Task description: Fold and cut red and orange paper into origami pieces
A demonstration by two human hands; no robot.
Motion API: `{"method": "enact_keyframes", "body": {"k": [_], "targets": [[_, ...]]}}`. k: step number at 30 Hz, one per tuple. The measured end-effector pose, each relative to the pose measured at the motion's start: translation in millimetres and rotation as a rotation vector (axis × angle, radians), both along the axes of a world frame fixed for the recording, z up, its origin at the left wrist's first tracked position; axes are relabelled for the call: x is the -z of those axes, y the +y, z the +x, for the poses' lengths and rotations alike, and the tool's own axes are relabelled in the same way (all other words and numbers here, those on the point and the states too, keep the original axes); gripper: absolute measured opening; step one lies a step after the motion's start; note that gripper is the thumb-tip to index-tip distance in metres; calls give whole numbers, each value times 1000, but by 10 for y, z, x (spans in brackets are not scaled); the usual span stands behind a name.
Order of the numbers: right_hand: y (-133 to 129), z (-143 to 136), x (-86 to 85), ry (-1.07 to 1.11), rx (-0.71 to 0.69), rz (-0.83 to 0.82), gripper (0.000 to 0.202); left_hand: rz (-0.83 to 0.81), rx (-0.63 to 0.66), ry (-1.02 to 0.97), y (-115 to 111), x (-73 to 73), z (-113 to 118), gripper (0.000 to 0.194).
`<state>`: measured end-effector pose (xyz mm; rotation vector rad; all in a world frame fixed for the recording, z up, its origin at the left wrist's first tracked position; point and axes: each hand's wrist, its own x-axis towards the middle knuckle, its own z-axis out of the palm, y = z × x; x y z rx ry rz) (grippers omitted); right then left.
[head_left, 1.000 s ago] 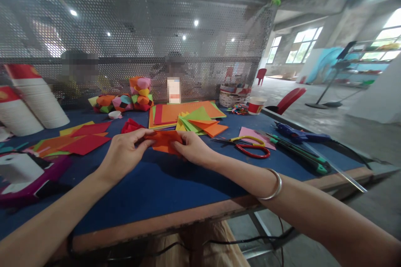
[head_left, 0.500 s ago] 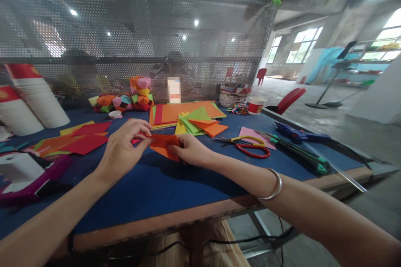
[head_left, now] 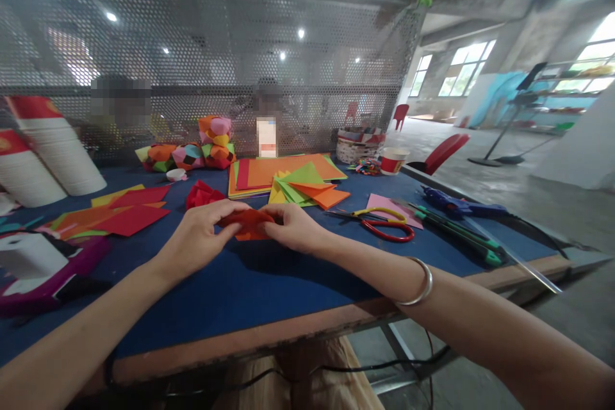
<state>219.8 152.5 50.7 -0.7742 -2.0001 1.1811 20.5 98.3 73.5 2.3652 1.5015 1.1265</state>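
Note:
An orange piece of paper [head_left: 253, 225] is held up between both hands over the blue table top [head_left: 230, 307]. My left hand [head_left: 199, 227] pinches its left side, thumb in front and fingers behind. From the other side my right hand [head_left: 293, 225] grips it, the thumb pressed on its face. The fingers hide part of the paper and its folds. Just behind my left hand lies a folded red paper piece [head_left: 204, 193]. Green folded paper [head_left: 302, 184] and orange folded paper [head_left: 327, 195] lie beyond my right hand.
Scissors [head_left: 384, 221], a green cutter [head_left: 461, 237] and a blue glue gun [head_left: 456, 205] lie at right. Loose coloured sheets [head_left: 129, 208], a purple tape dispenser [head_left: 52, 275] and stacked paper cups [head_left: 67, 154] are at left. Paper balls [head_left: 218, 144] stand near the mesh screen [head_left: 307, 64].
My left hand has moved slightly right, closer to my right hand, uncovering the folded red paper behind it. The orange paper is now flatter and more covered by the fingers.

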Motion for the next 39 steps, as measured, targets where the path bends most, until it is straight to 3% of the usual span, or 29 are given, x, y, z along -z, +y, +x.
{"method": "enact_keyframes", "body": {"k": [6,9,14,18,22,26,34,39], "targets": [[-16,-6,-26,111,29,-27,17,-222,-29,-236,73,46,-10,35],[-45,7,-47,57,28,-14,5,-353,-5,-447,84,47,11,31],[-52,11,-51,-65,62,57,10,-459,23,-619,47,37,74,31],[-26,2,-30,-60,91,126,14,-426,44,-516,42,61,83,35],[-61,13,-51,-150,112,279,12,-275,4,-308,43,80,73,30],[-123,11,-93,-249,90,381,27,-162,17,-179,26,64,77,25],[-131,-12,-77,-228,47,329,31,-218,-18,-324,6,-8,87,17],[-135,-20,-76,-214,124,370,35,-207,4,-296,17,9,92,21]]}}
